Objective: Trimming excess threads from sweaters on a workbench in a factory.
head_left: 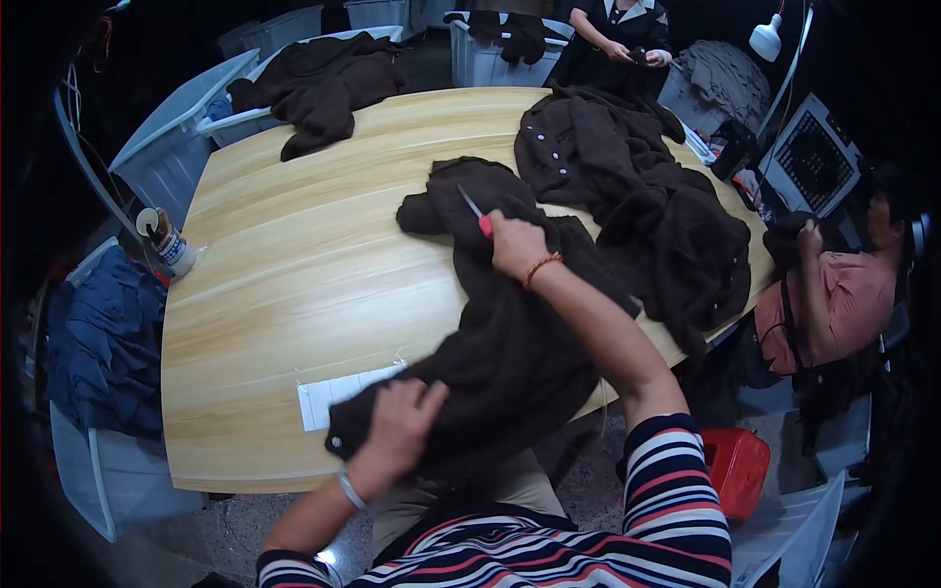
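Observation:
A dark brown knitted garment (510,333) lies spread over the near right part of a light wooden table (284,284). My left hand (402,416) grips its near edge by the table's front, beside a white button. My right hand (517,245) rests on the garment farther out and holds small snips with a red handle (476,214), blade pointing up and left. Both forearms come out of striped sleeves at the bottom.
A second brown garment (627,186) with white buttons lies at the far right, a third (323,88) at the far left over white bins. A white paper sheet (343,392), a thread cone (169,243), a red stool (737,468). Two other people work at the right and far side.

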A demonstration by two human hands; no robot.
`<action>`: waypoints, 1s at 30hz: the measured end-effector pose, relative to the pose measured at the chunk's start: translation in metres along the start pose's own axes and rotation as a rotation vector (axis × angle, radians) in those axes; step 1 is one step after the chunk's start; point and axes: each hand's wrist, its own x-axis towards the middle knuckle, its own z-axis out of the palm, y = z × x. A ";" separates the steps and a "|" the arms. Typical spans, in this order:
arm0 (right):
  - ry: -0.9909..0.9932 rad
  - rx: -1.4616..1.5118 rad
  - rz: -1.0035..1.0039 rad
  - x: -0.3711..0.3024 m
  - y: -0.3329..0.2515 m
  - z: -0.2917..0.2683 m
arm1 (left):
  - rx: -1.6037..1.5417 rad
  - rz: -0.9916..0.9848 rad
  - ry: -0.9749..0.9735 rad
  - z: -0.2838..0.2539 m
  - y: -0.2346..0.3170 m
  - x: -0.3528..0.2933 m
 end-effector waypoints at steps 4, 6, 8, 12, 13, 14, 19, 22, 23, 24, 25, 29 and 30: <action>0.274 0.168 0.191 0.020 0.030 -0.067 | 0.350 -0.035 0.292 -0.051 -0.092 0.040; 0.397 0.315 0.197 0.016 0.057 -0.117 | 0.425 -0.108 0.450 -0.104 -0.112 0.060; 0.519 0.411 0.138 -0.012 0.085 -0.163 | 0.443 -0.056 0.617 -0.145 -0.096 0.074; 0.395 0.559 0.012 -0.088 0.099 -0.178 | 0.533 0.112 0.546 -0.172 -0.051 0.044; 0.377 0.464 -0.079 -0.108 0.100 -0.164 | 0.524 0.119 0.468 -0.165 -0.046 0.026; 0.291 0.478 -0.076 -0.133 0.102 -0.150 | 0.465 0.132 0.356 -0.155 -0.042 0.010; -0.031 0.211 0.088 -0.223 0.079 -0.092 | 0.102 -0.303 -0.365 -0.114 -0.023 -0.084; -0.037 0.327 0.079 -0.229 0.088 -0.076 | -0.160 -0.417 -0.300 -0.116 -0.020 -0.085; -0.039 0.329 0.076 -0.225 0.085 -0.076 | -0.155 -0.411 -0.141 -0.116 -0.016 -0.069; -0.043 0.339 0.069 -0.221 0.081 -0.078 | -0.150 -0.399 0.018 -0.116 -0.014 -0.053; -0.040 0.347 0.063 -0.215 0.076 -0.079 | -0.182 -0.416 0.116 -0.103 -0.021 -0.039; 0.008 0.394 -0.054 -0.193 0.040 -0.084 | -0.495 -0.750 0.243 -0.034 -0.082 0.021; 0.029 0.389 -0.088 -0.191 0.035 -0.081 | -0.361 -0.801 0.214 -0.027 -0.082 0.045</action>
